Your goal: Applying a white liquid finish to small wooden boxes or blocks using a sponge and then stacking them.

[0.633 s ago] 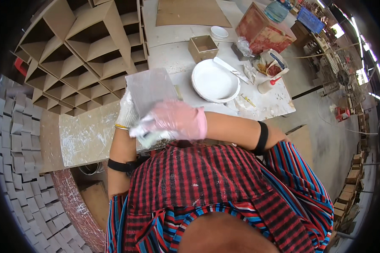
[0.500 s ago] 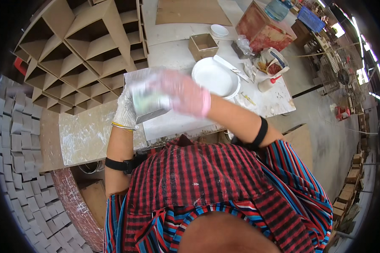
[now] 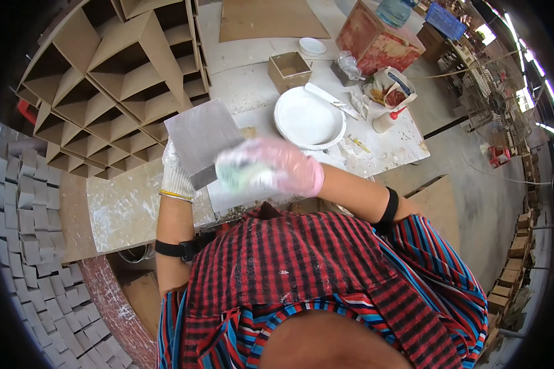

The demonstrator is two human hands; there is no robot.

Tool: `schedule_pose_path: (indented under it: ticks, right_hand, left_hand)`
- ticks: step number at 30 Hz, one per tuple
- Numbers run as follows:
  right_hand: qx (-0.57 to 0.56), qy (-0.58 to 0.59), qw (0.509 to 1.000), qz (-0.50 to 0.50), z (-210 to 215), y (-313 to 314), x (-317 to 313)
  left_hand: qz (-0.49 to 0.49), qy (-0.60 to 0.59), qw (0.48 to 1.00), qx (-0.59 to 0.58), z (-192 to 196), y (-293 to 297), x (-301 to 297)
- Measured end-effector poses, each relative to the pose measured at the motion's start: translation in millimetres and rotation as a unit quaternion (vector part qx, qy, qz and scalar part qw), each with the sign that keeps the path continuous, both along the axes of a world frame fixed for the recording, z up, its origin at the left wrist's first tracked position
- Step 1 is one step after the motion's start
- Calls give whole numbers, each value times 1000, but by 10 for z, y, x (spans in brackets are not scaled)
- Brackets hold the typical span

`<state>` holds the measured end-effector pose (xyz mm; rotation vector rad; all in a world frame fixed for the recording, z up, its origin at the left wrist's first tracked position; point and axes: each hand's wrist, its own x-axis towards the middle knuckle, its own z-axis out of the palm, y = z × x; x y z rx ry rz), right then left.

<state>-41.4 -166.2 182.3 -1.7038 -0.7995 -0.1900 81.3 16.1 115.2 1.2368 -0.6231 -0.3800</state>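
My left hand (image 3: 176,171), in a white knit glove, supports a grey-coated square box (image 3: 204,135) from its left side and tilts it over the table. One broad face of the box is turned up, streaked with thin grey-white coating. My right hand (image 3: 286,165), in a pink glove, is closed round a whitish-green sponge (image 3: 243,172) at the box's lower right corner. Motion blurs the sponge and the fingers. Just beyond the right hand lies a round white basin (image 3: 309,118) of white liquid, with a white flat scraper (image 3: 332,100) resting across its rim.
A stack of open cardboard boxes (image 3: 123,67) rises at the left. Behind the basin stand a small open box (image 3: 289,72) and a white bowl (image 3: 312,47). To the right are a red-capped bottle (image 3: 388,120) and a bag-lined tub (image 3: 394,87). Many grey blocks (image 3: 37,246) fill the far left.
My right hand has slid off the box's upper face toward its lower right corner with the sponge. The box's coated face, covered before, now shows. The left hand keeps its hold.
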Motion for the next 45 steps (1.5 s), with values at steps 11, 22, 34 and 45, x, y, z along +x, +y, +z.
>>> schedule_pose_path:
  ticks: [11,22,34,45]
  right_hand:
    - [175,124,947,-240,59,-314,320]
    - [-135,-50,984,-106,251,-62,239]
    - [-199,-183,957,-105,253,43,719]
    - [151,134,979,-25,174,90,44]
  left_hand:
    - [55,417,877,-233,140,-108,-230]
    - [-58,418,877,-231,134,-28,-201]
    - [6,285,957,-58,-11,-125,-186]
    - [53,366,905,-210,111,19,88]
